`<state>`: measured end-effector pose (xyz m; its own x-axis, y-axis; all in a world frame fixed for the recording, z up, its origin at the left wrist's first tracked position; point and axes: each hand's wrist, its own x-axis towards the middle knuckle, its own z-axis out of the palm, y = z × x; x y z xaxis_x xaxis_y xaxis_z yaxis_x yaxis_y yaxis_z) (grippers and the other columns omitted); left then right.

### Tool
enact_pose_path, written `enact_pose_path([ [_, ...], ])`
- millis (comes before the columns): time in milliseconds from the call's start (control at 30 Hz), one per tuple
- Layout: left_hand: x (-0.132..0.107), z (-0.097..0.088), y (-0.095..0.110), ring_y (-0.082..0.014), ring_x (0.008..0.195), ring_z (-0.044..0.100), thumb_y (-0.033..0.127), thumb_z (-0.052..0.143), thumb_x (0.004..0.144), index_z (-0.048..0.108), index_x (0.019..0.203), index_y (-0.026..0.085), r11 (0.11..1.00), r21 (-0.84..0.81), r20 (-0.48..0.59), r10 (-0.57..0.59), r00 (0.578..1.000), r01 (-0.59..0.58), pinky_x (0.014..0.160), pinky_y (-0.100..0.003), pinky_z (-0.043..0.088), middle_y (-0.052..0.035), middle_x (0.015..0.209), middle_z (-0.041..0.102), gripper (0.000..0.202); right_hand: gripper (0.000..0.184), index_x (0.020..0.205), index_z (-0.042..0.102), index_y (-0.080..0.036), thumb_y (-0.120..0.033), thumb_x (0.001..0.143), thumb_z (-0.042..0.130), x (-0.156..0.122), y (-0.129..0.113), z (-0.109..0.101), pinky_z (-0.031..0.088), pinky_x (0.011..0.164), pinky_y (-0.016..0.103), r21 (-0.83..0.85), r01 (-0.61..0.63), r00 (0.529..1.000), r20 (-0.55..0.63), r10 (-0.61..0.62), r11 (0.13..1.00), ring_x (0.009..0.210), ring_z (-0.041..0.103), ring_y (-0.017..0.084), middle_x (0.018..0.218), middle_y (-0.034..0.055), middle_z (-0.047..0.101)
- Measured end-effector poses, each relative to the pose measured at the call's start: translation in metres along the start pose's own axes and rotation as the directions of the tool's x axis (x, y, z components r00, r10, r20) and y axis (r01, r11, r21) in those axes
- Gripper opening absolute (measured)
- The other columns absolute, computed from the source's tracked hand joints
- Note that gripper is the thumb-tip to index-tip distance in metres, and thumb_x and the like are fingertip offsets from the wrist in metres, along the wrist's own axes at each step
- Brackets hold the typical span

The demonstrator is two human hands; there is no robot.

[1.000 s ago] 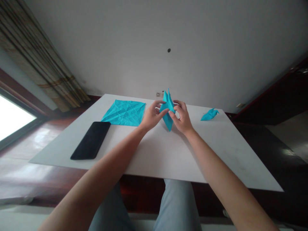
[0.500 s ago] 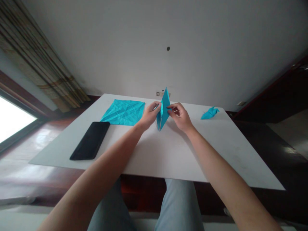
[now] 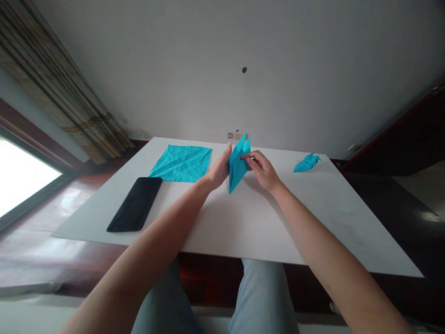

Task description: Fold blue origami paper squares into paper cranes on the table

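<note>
A folded piece of blue origami paper (image 3: pixel 237 168) stands upright above the middle of the white table, its two narrow points up and one long point down. My left hand (image 3: pixel 219 170) supports it from the left side, thumb stretched upward and the other fingers hidden behind the paper. On the right side, my right hand (image 3: pixel 262 169) grips the paper's edge, with bent fingers against its face.
On the table (image 3: pixel 222 222), a creased blue paper sheet (image 3: pixel 182 163) lies flat at the back left. Nearer, a black phone-like slab (image 3: pixel 135 204) rests at the left. A folded blue paper bird (image 3: pixel 307 162) sits at the back right. A wall rises behind the table.
The folded paper has turned so its broad face shows, and its top has parted into two points. My left thumb has come off the paper and points up. The view has shifted slightly.
</note>
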<state>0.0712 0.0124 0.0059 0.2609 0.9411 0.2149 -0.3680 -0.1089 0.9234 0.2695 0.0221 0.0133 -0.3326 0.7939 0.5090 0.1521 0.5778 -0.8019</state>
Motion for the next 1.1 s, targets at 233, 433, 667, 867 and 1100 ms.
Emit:
enact_pose_path([
  [233,-0.004,-0.002,-0.001,-0.0181,0.087,0.076,0.047,0.081,0.099,0.077,0.114,0.020,0.996,0.080,-0.114,-0.018,0.993,0.027,0.082,-0.031,0.064,-0.0043,0.095,0.078,0.030,0.035,0.113,0.076,-0.030,-0.057,0.093,0.086,0.003,0.010,-0.002,0.059,0.078,0.041,-0.005,-0.058,0.995,-0.087,0.057,0.998,0.085,0.067,0.022,0.104,0.0038,0.078],
  [433,0.003,-0.009,-0.009,-0.0185,0.094,0.077,0.036,0.082,0.098,0.078,0.119,0.021,0.977,0.210,-0.194,0.064,0.979,-0.023,0.089,-0.033,0.064,-0.0049,0.103,0.082,0.026,0.034,0.113,0.075,-0.030,-0.057,0.093,0.085,0.005,0.010,-0.005,0.055,0.071,0.037,0.051,-0.065,0.992,-0.101,0.070,0.997,0.078,0.064,0.020,0.105,0.0030,0.078],
  [667,0.008,-0.013,-0.011,-0.0166,0.098,0.074,0.030,0.083,0.100,0.079,0.105,0.019,0.928,0.347,-0.268,0.240,0.933,-0.139,0.096,-0.030,0.059,-0.0056,0.106,0.082,0.013,0.037,0.116,0.076,-0.031,-0.061,0.095,0.084,0.007,0.012,-0.009,0.054,0.067,0.035,0.071,-0.060,0.991,-0.116,0.068,0.996,0.077,0.065,0.019,0.109,0.0037,0.079],
  [867,0.008,-0.010,-0.006,-0.0149,0.091,0.074,0.037,0.084,0.103,0.073,0.103,0.022,0.942,0.276,-0.256,0.265,0.930,-0.192,0.089,-0.028,0.058,-0.0026,0.099,0.080,0.019,0.052,0.117,0.080,-0.029,-0.076,0.095,0.080,0.007,0.021,-0.010,0.059,0.077,0.040,0.003,-0.086,0.988,-0.128,0.086,0.996,0.085,0.069,0.022,0.114,0.0065,0.080],
  [1100,0.005,-0.009,-0.002,-0.0147,0.080,0.074,0.053,0.091,0.099,0.069,0.106,0.023,0.972,0.138,-0.262,0.223,0.939,-0.192,0.076,-0.025,0.059,-0.0005,0.090,0.081,0.037,0.073,0.127,0.079,-0.032,-0.095,0.089,0.074,0.001,0.016,-0.008,0.066,0.091,0.047,-0.062,-0.055,0.996,-0.068,0.051,0.997,0.117,0.071,0.030,0.139,0.0117,0.066],
])
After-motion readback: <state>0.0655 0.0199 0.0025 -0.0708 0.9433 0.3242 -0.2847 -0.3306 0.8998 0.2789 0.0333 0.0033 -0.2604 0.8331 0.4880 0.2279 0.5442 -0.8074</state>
